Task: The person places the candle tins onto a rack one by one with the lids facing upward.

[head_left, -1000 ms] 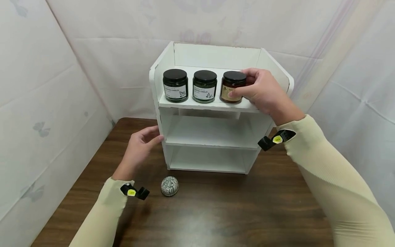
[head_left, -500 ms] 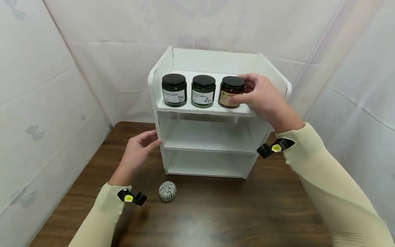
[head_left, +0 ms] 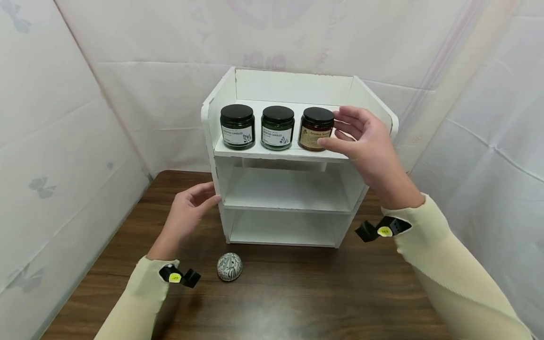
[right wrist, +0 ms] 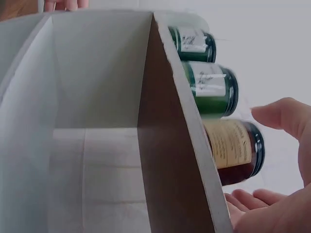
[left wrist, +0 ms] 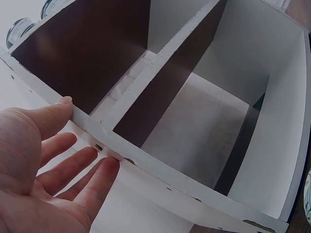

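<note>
Three lidded candle jars stand in a row on the top tier of a white shelf (head_left: 282,207). The amber jar (head_left: 312,137) with a tan label is at the right; a green jar (head_left: 277,134) is in the middle and a dark green jar (head_left: 237,134) at the left. Around the amber jar's right side my right hand (head_left: 367,141) is spread; the right wrist view shows its thumb and fingers apart from the glass. My left hand (head_left: 189,212) rests on the shelf's left side panel, thumb at the front edge, fairly straight fingers against the outer face.
A patterned black-and-white dome-shaped object (head_left: 229,267) sits on the brown wooden table (head_left: 297,293), in front of the shelf's left corner. Pale cloth walls (head_left: 148,94) surround the table at the back and sides.
My right hand has loosened from the amber jar and drawn slightly to the right, its fingers spreading. The jar stays in line with the others. My left hand keeps its place on the shelf.
</note>
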